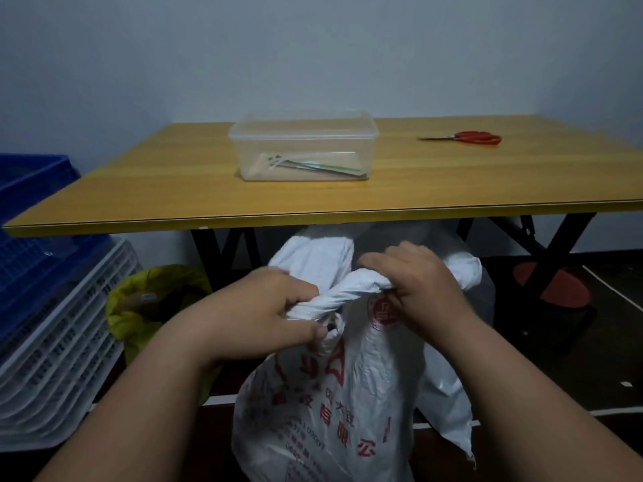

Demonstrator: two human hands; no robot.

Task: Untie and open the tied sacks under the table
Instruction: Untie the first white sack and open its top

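Mid-untie here: both hands clamp the twisted neck of the white sack (334,405) sitting at 6 o'clock, below the table (139,203) edge. Left hand (275,307) grips one strand, right hand (421,287) the other. Next probably means loosening the knot (342,293).
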